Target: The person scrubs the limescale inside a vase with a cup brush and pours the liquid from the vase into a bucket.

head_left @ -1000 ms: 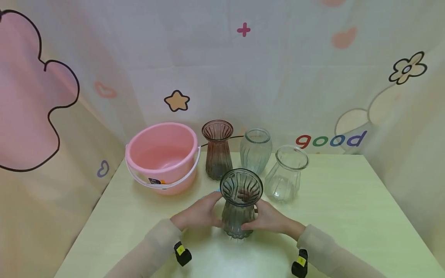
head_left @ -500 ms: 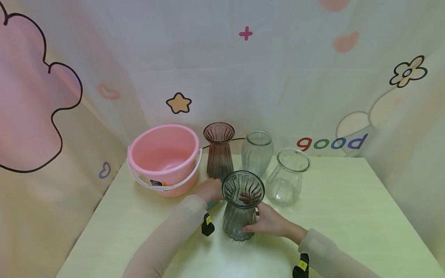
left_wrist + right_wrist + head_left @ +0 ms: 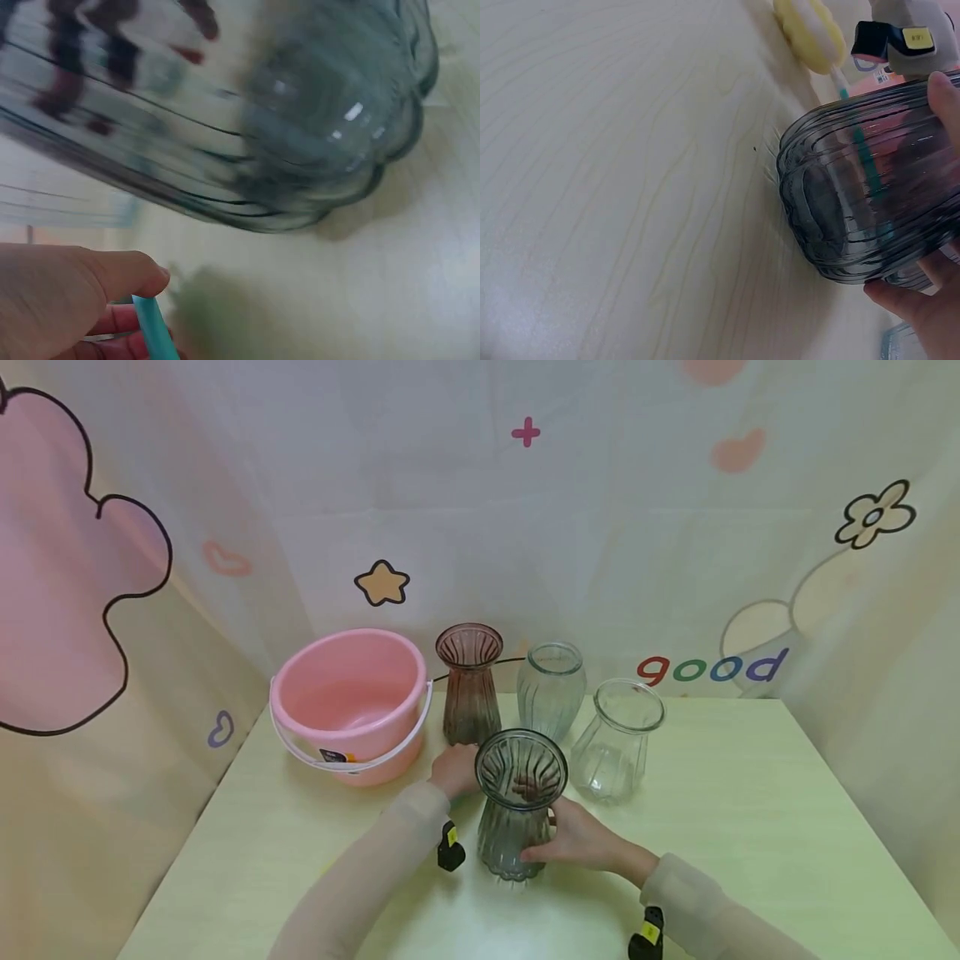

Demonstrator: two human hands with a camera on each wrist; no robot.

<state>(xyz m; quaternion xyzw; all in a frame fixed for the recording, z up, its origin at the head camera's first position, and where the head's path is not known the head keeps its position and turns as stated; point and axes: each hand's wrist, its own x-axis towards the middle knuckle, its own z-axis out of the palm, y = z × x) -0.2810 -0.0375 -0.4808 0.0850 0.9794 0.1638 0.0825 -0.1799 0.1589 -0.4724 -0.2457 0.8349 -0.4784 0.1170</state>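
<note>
A grey ribbed glass vase [image 3: 513, 843] is upright near the middle of the table, its flared mouth up. My right hand [image 3: 585, 839] holds its side, with thumb and fingers around the lower body. Behind the vase to the left, my left hand [image 3: 453, 770] pinches the teal handle [image 3: 155, 330] of a sponge brush between thumb and fingers. The brush's yellow sponge head [image 3: 810, 34] shows in the right wrist view; in the head view my left arm mostly hides it. Whether the vase's base touches the table cannot be told.
Behind the hands stand a reddish-brown glass vase [image 3: 471, 693], a pale bluish glass vase [image 3: 551, 693] and a clear glass vase [image 3: 611, 760]. A pink bucket [image 3: 382, 752] with a white handle is at the back left. A printed curtain [image 3: 600, 527] hangs behind the table [image 3: 735, 827].
My left hand has let go of the vase's left side, moved back behind it and taken hold of the brush handle. My right hand still holds the vase.
</note>
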